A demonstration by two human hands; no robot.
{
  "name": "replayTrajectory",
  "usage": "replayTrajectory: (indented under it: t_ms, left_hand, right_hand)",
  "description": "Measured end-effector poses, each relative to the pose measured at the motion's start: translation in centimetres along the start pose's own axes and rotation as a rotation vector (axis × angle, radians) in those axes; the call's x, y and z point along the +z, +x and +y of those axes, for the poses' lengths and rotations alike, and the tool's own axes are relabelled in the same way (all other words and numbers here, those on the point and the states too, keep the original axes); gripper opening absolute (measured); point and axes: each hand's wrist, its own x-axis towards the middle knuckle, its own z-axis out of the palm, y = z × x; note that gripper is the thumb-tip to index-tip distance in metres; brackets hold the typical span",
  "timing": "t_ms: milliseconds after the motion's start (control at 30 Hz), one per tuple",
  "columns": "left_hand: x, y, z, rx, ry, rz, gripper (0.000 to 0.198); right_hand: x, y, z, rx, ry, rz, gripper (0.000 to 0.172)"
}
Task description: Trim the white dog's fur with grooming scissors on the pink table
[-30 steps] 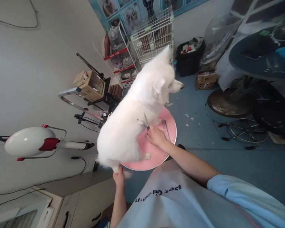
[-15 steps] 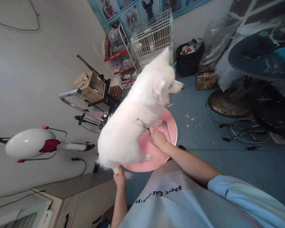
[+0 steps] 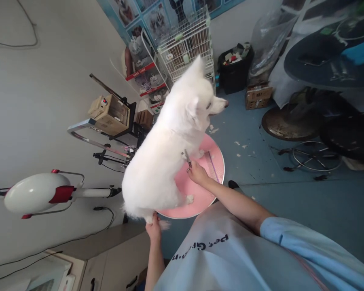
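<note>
round pink table [image 3: 184,182] | white dog [image 3: 157,165] on top | purple comb [image 3: 212,166] lying near its edge

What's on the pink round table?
A white dog and, near the edge, what looks like a purple comb. The dog covers the far part of the pink table; anything there is hidden.

The room is serving as what looks like a pet-grooming shop: a white dog [image 3: 153,165] is standing on a round pink table [image 3: 185,185], with scissors [image 3: 188,161] showing at its side. Nearer, an apron [image 3: 218,258] is bearing the printed letters "Pet Gr" — the rest is getting lost in folds. Pale tufts, looking like fur, [image 3: 238,155] are lying on the floor [image 3: 261,169] at right. Animal pictures [image 3: 156,20] are covering the far wall — a white wire cage [image 3: 188,48] is standing before them.
</note>
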Motion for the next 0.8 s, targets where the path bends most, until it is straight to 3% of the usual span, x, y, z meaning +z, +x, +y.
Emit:
replayTrajectory:
  t_ms: [100, 233, 333, 400, 533, 667, 800]
  left_hand:
    - [-0.6, -0.4, 1.3, -0.08, 0.006, -0.021, 0.042]
    - [-1.0, -1.0, 2.7, -0.086, -0.006, -0.011, 0.04]
    - [-1.1, -1.2, 3.3, -0.094, -0.023, -0.005, 0.037]
    - [-1.2, -1.2, 3.4, -0.094, -0.018, -0.005, 0.037]
    - [-1.5, -0.7, 2.9, -0.057, 0.021, 0.0, 0.037]
    - [-1.4, -0.2, 2.2, -0.022, 0.074, 0.017, 0.04]
    - [-1.1, -0.1, 2.1, 0.117, 0.101, 0.051, 0.05]
  right_hand:
    - [1.0, 0.4, 0.6, 0.053, 0.068, -0.026, 0.023]
    - [1.4, 1.1, 1.1, -0.004, 0.191, 0.084, 0.04]
    - [1.1, 2.0, 1.5, 0.054, 0.235, 0.073, 0.027]
    - [0.8, 2.5, 1.7, 0.053, 0.278, 0.073, 0.024]
    - [0.5, 3.2, 2.1, 0.004, 0.381, 0.1, 0.035]
    - [0.4, 3.7, 2.7, 0.029, 0.444, 0.057, 0.025]
    - [0.1, 4.4, 3.2, -0.011, 0.516, 0.072, 0.031]
